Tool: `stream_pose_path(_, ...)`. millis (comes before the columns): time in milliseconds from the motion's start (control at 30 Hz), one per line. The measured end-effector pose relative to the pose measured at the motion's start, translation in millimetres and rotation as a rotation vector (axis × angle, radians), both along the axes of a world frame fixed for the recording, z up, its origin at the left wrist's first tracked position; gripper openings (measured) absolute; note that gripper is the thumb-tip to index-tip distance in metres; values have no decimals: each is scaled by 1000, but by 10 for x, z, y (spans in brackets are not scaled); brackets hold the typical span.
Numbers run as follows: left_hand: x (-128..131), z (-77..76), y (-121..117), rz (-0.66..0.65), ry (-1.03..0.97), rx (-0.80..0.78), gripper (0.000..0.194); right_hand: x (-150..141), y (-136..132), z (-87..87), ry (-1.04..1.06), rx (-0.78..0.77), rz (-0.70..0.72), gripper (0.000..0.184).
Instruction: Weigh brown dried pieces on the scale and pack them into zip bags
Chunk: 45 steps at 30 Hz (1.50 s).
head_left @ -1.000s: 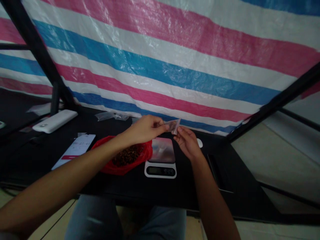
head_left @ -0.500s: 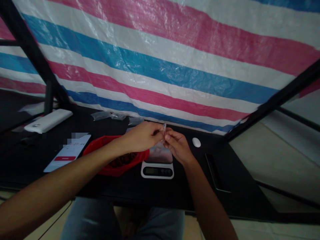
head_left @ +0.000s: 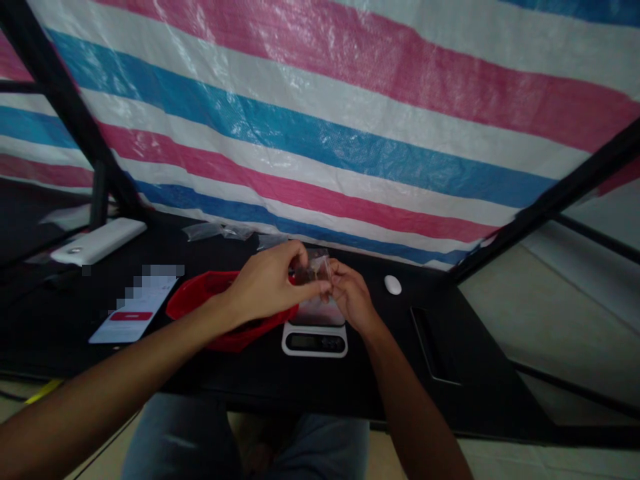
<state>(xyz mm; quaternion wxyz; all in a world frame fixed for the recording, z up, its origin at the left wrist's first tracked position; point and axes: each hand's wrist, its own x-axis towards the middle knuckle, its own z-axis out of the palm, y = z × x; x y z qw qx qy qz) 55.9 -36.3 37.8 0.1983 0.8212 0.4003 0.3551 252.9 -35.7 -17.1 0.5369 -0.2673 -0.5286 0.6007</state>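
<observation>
A small clear plastic bag (head_left: 318,262) is held up above a white kitchen scale (head_left: 314,343). My left hand (head_left: 270,277) curls round the bag's left side, its thumb pressed against the lower part. At the bag's right edge, my right hand (head_left: 353,293) pinches it with thumb and fingers. Something small and brownish shows inside or behind the plastic, too blurred to name. A red bowl (head_left: 193,299) stands left of the scale, partly hidden by my left forearm, and its contents are mostly covered. The scale's metal plate is half hidden under my hands.
Several clear plastic bags (head_left: 203,231) lie along the back by the striped sheet (head_left: 320,180). A phone (head_left: 133,313) and a white oblong device (head_left: 100,241) are at left. To the right are a white oval object (head_left: 393,285) and a dark flat device (head_left: 434,347).
My left hand has opened wider round the plastic bag. The bag has turned from edge-on to flat towards me. My right hand keeps its grip at nearly the same spot.
</observation>
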Motion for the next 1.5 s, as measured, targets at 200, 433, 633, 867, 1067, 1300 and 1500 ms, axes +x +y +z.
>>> stream_pose_path(200, -68, -177, -87, -199, 4, 137, 47, -63, -62, -78, -69, -24, 49, 22)
stream_pose_path(433, -156, -275, -105, -189, -35, 102, 60, -131, -109, -51, -1, -113, 124, 26)
stream_pose_path(633, -209, -261, -123, -181, -94, 69, 29, -137, -116, -28, -38, -63, 115, 24)
stream_pose_path(867, -730, 47, 36, -101, 352, -6, 43, -36, -35, 30, 45, -85, -47, 17)
stream_pose_path(1067, -918, 297, 88, -84, 1030, 9, 30, 25, 18, 33, 55, -91, -134, 14)
stream_pose_path(1300, -773, 249, 140, -116, 1106, 65, 28, 20, 28, 18, 33, -94, -146, 16)
stream_pose_path(1500, -698, 265, 189, -148, 1052, 121, 13, 25, 31, 34, 5, -99, -171, 17)
